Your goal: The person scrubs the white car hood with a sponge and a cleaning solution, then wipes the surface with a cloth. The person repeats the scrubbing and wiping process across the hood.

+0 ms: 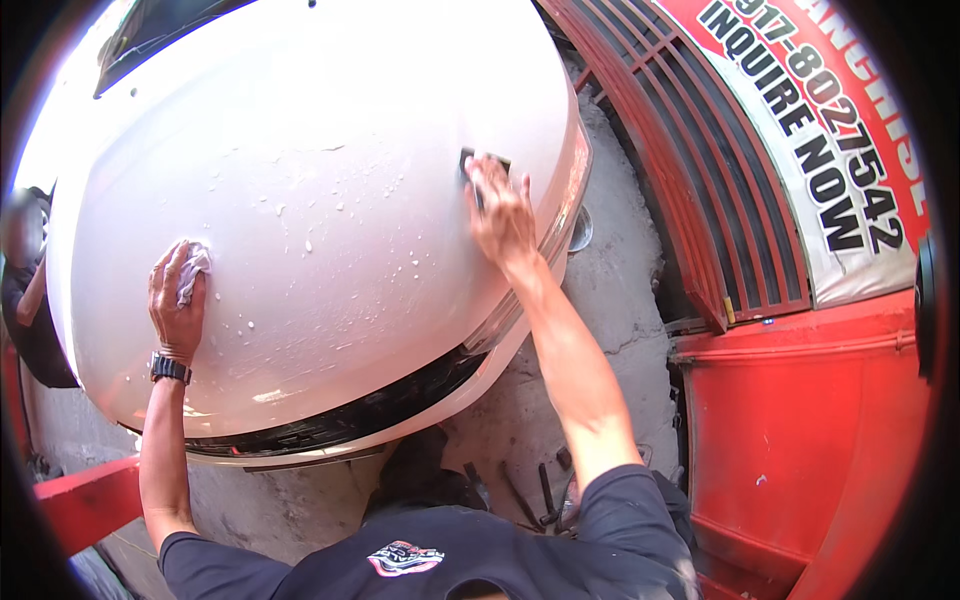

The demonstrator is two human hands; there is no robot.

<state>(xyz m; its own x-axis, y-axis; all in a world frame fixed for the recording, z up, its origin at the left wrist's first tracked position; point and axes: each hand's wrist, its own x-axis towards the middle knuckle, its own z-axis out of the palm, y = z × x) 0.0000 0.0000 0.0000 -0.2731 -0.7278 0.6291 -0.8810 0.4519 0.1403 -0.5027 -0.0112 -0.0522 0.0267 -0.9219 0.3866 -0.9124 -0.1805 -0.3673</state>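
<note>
A white car hood spreads out in front of me, dotted with water drops and wet streaks across its middle. On the left part of the hood, my left hand is closed around a crumpled pale cloth resting on the paint. A dark watch circles that wrist. Farther off and to the right, my right hand presses a small dark flat block against the hood. Most of the block is hidden under the fingers, so its exact kind cannot be made out.
The car's black grille faces me. To the right stand a red barred gate, a printed banner and a red wall. Dark tools lie on the concrete ground. Another person is at the left edge.
</note>
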